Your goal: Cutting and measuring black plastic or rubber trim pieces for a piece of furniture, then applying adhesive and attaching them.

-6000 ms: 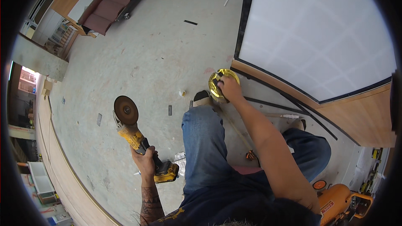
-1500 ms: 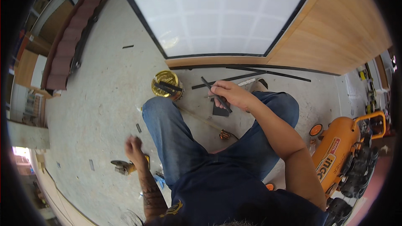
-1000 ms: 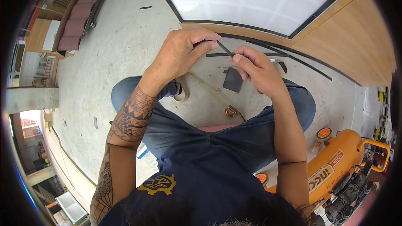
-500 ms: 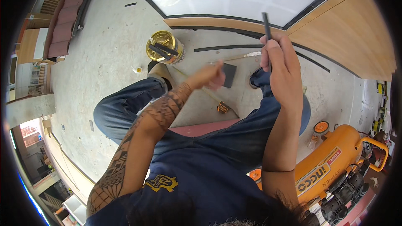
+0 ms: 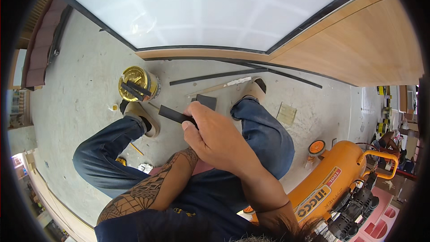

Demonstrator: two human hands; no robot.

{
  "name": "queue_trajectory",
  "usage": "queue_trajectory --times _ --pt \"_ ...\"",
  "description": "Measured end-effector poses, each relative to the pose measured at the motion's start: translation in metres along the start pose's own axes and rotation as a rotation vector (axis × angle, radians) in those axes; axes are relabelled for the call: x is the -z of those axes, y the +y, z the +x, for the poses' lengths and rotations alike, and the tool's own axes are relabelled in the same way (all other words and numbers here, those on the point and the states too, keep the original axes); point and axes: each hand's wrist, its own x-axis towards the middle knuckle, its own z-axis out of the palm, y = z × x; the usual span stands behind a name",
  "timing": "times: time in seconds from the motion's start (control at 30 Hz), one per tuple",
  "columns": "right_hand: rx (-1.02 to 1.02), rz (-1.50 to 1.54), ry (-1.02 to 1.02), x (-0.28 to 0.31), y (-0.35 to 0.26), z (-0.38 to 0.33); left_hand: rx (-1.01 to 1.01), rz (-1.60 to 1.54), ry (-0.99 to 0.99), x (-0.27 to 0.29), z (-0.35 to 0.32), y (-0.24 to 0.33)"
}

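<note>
My right hand (image 5: 215, 136) grips a short flat black strip (image 5: 174, 114) between thumb and fingers, its free end pointing left toward the can. My tattooed left forearm (image 5: 154, 181) runs up beneath the right hand; the left hand itself is hidden behind it, so its fingers do not show. On the floor just beyond the right hand lies a dark square sheet (image 5: 207, 102). To the left stands a can with a gold lid (image 5: 133, 75), and short black pieces (image 5: 136, 88) rest on top of it.
Long black strips (image 5: 210, 77) and a thin stick with a whitish end (image 5: 219, 86) lie near a white panel (image 5: 192, 13) framed in black. A wood-faced panel (image 5: 349, 36) adjoins it. An orange air compressor (image 5: 327, 183) stands right, and a greenish square (image 5: 286, 113) lies on the floor.
My right hand has come down and inward, and its strip has swung from upright to pointing left. The left hand has drawn back behind it. The whole view has shifted.
</note>
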Motion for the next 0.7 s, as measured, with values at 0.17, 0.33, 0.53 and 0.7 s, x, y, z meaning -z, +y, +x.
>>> queue_trajectory --times 0.17,0.33,0.53,0.7 --pt "-0.018 -0.041 0.000 -0.002 0.004 0.002 -0.144 -0.062 -0.103 0.000 -0.024 0.010" --pt "-0.005 -0.127 0.021 -0.009 0.014 0.000 -0.331 -0.091 -0.253 0.001 -0.068 0.027" --pt "-0.104 -0.263 0.043 -0.031 0.041 0.007 -0.476 0.003 -0.359 0.006 -0.130 0.045" --pt "-0.199 -0.373 -0.014 -0.062 0.056 0.007 -0.254 0.049 -0.089 0.005 -0.193 0.052"
